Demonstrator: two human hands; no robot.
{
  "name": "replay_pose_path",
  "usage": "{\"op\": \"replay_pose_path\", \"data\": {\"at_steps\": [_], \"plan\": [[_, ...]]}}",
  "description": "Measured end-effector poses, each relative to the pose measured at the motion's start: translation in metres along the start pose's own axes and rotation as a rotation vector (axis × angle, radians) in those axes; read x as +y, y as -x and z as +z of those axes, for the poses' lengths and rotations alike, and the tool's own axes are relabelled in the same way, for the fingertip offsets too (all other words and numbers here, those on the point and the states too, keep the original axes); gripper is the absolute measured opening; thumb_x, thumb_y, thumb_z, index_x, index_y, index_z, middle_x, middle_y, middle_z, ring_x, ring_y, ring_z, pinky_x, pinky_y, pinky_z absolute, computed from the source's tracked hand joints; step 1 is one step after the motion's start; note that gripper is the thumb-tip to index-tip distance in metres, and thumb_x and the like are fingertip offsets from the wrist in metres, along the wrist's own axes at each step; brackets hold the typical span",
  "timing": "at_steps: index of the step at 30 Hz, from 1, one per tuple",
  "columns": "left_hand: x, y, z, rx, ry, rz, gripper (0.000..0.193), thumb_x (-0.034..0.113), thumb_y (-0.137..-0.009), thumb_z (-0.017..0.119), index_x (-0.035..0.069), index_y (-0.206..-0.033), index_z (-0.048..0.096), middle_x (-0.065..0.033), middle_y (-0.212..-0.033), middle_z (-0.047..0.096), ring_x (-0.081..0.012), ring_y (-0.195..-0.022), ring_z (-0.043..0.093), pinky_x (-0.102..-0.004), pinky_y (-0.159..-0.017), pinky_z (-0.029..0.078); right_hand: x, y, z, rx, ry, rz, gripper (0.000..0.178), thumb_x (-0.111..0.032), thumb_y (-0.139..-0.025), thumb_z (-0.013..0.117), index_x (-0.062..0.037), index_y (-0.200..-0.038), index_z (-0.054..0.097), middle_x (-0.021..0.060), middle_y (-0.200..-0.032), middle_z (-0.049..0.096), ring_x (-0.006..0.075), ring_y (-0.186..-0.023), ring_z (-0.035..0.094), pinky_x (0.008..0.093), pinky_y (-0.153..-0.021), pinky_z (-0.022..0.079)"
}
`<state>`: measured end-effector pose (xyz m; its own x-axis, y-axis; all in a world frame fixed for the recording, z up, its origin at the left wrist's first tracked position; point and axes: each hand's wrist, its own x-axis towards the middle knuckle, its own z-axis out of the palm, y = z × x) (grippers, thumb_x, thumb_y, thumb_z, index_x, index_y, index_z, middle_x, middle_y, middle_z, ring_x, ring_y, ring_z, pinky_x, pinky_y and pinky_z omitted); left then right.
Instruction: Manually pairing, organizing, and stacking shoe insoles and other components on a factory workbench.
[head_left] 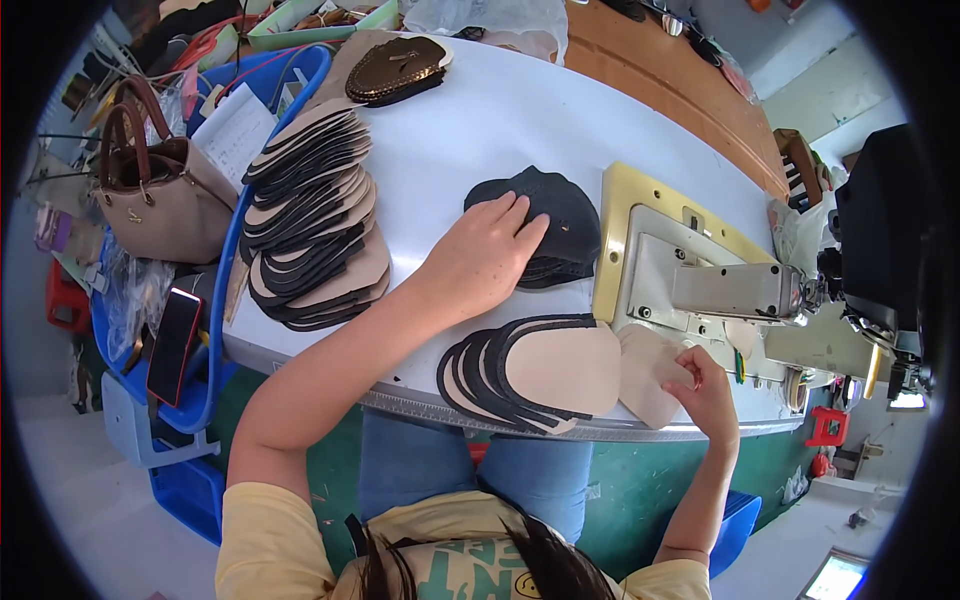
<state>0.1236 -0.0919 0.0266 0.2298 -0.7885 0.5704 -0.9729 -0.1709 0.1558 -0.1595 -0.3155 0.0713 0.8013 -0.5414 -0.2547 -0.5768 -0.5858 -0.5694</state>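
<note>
My left hand (490, 250) lies on top of a stack of black, curved cut pieces (560, 205), its fingers spread over the upper piece. Next to the sewing machine, my right hand (703, 388) pinches the edge of a beige cut piece (645, 375) with thumb and fingers. This piece lies flat beside a fanned pile of beige, black-edged rounded pieces (565, 365) at the table's near edge. The sewing machine (735, 290) stands to the right, its arm pointing back toward its dark head. Whatever lies under my right fingertips is partly hidden.
Tall overlapping rows of black and beige pieces (315, 220) fill the table's left side. Behind them sits a shiny bronze piece stack (398, 70). A blue bin (222, 330) borders the table, with a handbag (165, 200) and a phone (174, 345). A yellow plate (612, 240) edges the machine.
</note>
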Motion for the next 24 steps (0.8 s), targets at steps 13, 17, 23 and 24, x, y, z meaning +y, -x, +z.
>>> {"op": "replay_pose_path", "data": {"at_steps": [13,17,23,24], "plan": [[0.023,0.024,-0.047,0.157,2.221,-0.937,0.036,0.013,-0.099,0.048,-0.006,-0.130,0.044,-0.0156,-0.128,0.055,-0.0248,-0.117,0.057,-0.0420,-0.103,0.045,-0.007,0.027,0.050,0.545,0.480,-0.389,0.036,0.006,-0.081,0.058,0.0003,-0.117,0.059,0.0168,-0.106,0.058,0.0349,-0.096,0.057,0.0419,-0.085,0.048],[0.031,0.024,-0.044,0.119,2.214,-0.930,0.037,0.014,-0.099,0.048,-0.006,-0.131,0.043,-0.0159,-0.127,0.056,-0.0245,-0.117,0.057,-0.0407,-0.103,0.045,-0.011,0.026,0.047,0.632,0.591,-0.469,0.024,0.005,-0.080,0.060,0.0004,-0.104,0.061,0.0163,-0.100,0.059,0.0331,-0.093,0.057,0.0419,-0.084,0.047],[0.055,0.034,-0.045,-0.060,1.840,-0.908,0.033,0.009,-0.097,0.050,-0.003,-0.128,0.050,-0.0166,-0.124,0.058,-0.0245,-0.113,0.059,-0.0399,-0.098,0.046,-0.008,0.023,0.029,0.385,0.281,-0.241,0.021,-0.001,-0.071,0.074,0.0009,-0.080,0.055,0.0135,-0.077,0.054,0.0313,-0.068,0.054,0.0359,-0.059,0.044],[0.064,0.035,-0.050,-0.075,1.387,-0.589,0.036,0.008,-0.094,0.053,0.000,-0.129,0.051,-0.0171,-0.123,0.058,-0.0272,-0.113,0.059,-0.0401,-0.098,0.045,-0.008,0.020,0.026,0.370,0.319,-0.250,0.023,0.002,-0.069,0.075,0.0011,-0.079,0.054,0.0122,-0.076,0.055,0.0252,-0.068,0.055,0.0338,-0.061,0.045]]}}
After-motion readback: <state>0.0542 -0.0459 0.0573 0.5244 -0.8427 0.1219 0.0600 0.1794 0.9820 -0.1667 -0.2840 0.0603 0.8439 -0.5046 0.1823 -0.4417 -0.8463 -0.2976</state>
